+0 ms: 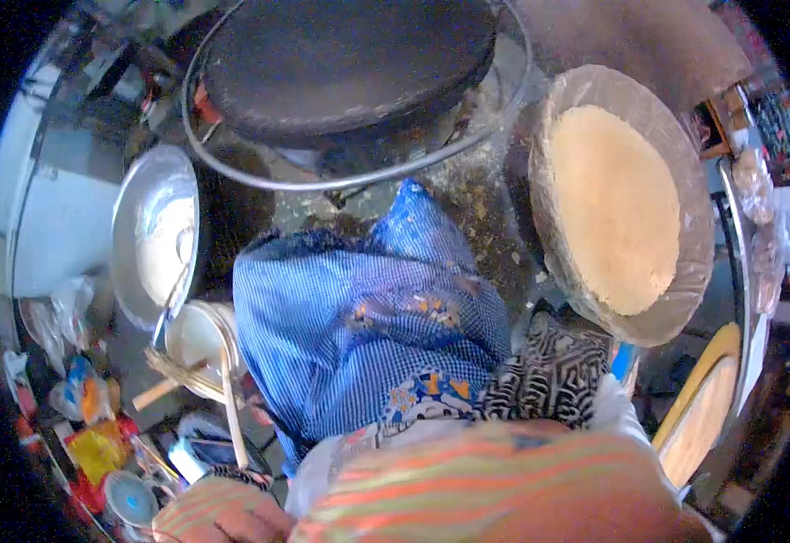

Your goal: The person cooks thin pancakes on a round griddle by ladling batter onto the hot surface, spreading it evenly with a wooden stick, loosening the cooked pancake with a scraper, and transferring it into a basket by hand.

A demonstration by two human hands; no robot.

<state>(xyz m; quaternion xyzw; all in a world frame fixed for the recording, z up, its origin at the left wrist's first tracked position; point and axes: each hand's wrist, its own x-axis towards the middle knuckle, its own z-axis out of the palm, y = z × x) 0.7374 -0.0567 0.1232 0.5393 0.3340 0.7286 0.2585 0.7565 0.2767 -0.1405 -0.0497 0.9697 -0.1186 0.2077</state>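
- Pale flour-like mass (612, 208) in a plastic-lined basin (695, 226), to the person's right, just past a black-and-white patterned cloth (553, 371)
- Neither hand shows clearly below the striped garment (504, 480), so I cannot tell whether the left grip or the right grip is wide, narrow or holding anything
- With the hands out of sight, good handling is a judgement: a light, level touch near the middle of the mass should spare the thin liner and keep loose bits inside
- The blue checked cloth (323, 335) across the lap reaches towards the metal ring (323, 185) around a dark round plate (350, 72); keeping its folds clear seems wise, as the plate may be hot
- The mass is cream-yellow and broad, its top nearly flat, its edge ragged against the crinkled, see-through liner; whether it is dry or damp I cannot tell
- On the person's left, a metal bowl (133, 253) holds something whitish, with a long handle leaning out
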